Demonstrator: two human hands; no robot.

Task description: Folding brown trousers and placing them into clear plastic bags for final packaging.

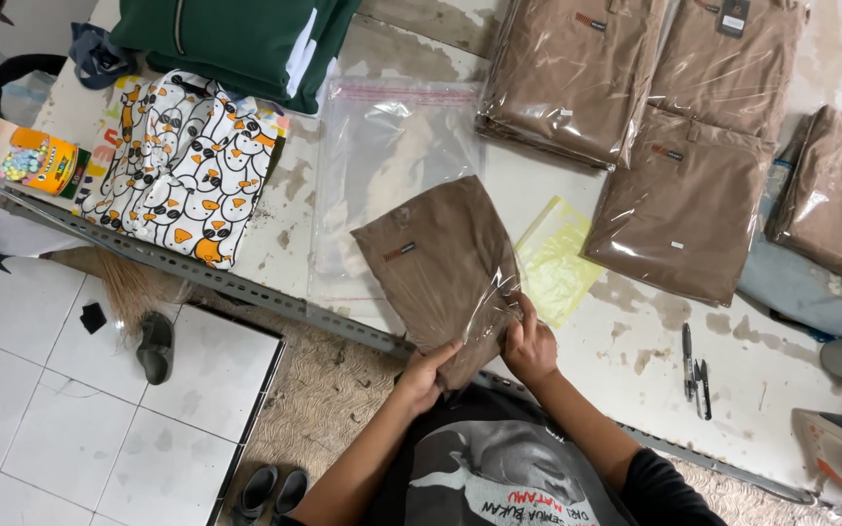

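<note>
Both hands grip the near end of a folded brown garment (440,263): left hand (423,375) at its bottom corner, right hand (528,346) pinching the clear plastic bag (499,292) partway over it. It's flat, small tag showing, angled over the table (635,341) edge.

A garment packing workshop: bagged brown trousers (577,73) stacked on a worn worktable (635,341) beside clear bags (382,166)

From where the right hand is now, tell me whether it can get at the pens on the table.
Probably yes. The pens lie in the open on the table, just right of the right hand, with nothing between them. But that hand, like the left hand, grips the folded brown garment in its clear bag, so it must let go first.
</note>
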